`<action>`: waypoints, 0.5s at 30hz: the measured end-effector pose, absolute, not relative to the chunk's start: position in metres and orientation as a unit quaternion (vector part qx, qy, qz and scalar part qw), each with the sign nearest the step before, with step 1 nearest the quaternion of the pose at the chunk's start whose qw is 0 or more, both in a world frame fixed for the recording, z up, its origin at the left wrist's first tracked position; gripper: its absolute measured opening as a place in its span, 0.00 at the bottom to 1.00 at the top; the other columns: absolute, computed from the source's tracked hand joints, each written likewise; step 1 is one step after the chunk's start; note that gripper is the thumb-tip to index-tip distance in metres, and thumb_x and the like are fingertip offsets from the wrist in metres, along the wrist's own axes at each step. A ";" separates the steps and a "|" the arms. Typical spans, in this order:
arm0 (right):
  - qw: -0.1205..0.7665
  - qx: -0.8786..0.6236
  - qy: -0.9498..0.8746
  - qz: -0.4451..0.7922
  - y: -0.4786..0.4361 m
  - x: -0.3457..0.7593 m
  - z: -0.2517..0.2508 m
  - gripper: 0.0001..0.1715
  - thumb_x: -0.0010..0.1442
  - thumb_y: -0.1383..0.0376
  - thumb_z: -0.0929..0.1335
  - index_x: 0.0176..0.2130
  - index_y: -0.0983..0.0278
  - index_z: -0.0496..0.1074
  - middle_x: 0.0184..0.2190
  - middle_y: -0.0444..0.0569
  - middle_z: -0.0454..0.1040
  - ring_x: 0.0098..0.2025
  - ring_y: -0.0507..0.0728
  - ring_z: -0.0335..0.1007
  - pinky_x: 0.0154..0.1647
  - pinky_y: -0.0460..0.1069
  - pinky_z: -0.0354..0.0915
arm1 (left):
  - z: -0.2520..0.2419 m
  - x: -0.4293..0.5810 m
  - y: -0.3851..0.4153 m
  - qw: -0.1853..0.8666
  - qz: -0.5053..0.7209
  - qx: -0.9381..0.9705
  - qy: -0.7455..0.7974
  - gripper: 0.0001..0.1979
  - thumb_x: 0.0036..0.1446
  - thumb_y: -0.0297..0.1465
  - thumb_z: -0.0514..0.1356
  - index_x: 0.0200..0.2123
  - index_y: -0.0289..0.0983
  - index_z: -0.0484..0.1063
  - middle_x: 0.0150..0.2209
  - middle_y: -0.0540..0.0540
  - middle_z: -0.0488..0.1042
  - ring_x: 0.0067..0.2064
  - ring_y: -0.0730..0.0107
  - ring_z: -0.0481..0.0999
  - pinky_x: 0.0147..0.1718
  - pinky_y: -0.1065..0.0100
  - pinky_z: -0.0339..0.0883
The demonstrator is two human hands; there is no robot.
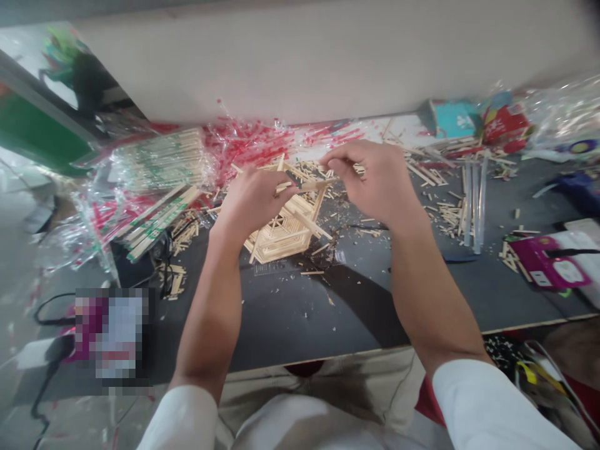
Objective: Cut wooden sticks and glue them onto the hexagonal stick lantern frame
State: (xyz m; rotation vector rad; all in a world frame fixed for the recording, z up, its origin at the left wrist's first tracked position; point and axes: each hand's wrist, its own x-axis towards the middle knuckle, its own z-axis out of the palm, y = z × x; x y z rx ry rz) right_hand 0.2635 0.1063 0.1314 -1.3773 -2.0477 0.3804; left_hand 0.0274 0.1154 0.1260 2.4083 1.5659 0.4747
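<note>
A six-sided basket-like frame (282, 240) of pale wooden sticks, laid in nested layers, sits on the dark table below my hands. My left hand (250, 203) is over its left side, thumb and fingers pinched at a short wooden stick on the upper edge. To the right, my right hand (375, 181) is raised just beyond the frame's far right corner, its thumb and index finger closed together. What that pinch holds, if anything, is too blurred to make out. A flat stick (314, 185) spans the gap between the two hands along the frame's top.
Bundled sticks with green markings (162, 222) lie at left beside a plastic-wrapped stack (159, 159). Red-and-clear wrappers (253, 140) line the back. Cut stick pieces (445, 215), clear strips (475, 203) and a purple box (548, 262) are at right. Cables run along the left.
</note>
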 end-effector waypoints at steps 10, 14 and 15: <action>0.481 -0.579 -0.653 0.083 0.109 0.335 0.137 0.11 0.67 0.65 0.69 0.40 0.58 0.85 0.42 0.54 0.88 0.37 0.60 0.82 0.42 0.57 0.74 | 0.145 0.012 0.098 0.080 0.106 0.808 0.574 0.10 0.69 0.38 0.65 0.39 0.42 0.85 0.30 0.46 0.79 0.38 0.55 0.80 0.47 0.57 0.70; 0.530 -0.554 -0.640 0.049 0.107 0.345 0.141 0.11 0.64 0.67 0.72 0.42 0.60 0.88 0.38 0.56 0.88 0.36 0.62 0.83 0.40 0.59 0.75 | 0.150 0.014 0.088 0.063 0.109 0.823 0.554 0.12 0.70 0.40 0.63 0.39 0.42 0.85 0.31 0.46 0.81 0.35 0.58 0.78 0.44 0.59 0.70; 0.536 -0.547 -0.642 0.043 0.107 0.345 0.142 0.10 0.63 0.67 0.73 0.42 0.60 0.88 0.38 0.57 0.88 0.37 0.63 0.83 0.41 0.60 0.75 | 0.151 0.015 0.086 0.062 0.112 0.823 0.553 0.12 0.70 0.40 0.63 0.39 0.42 0.85 0.31 0.46 0.81 0.34 0.58 0.77 0.44 0.59 0.70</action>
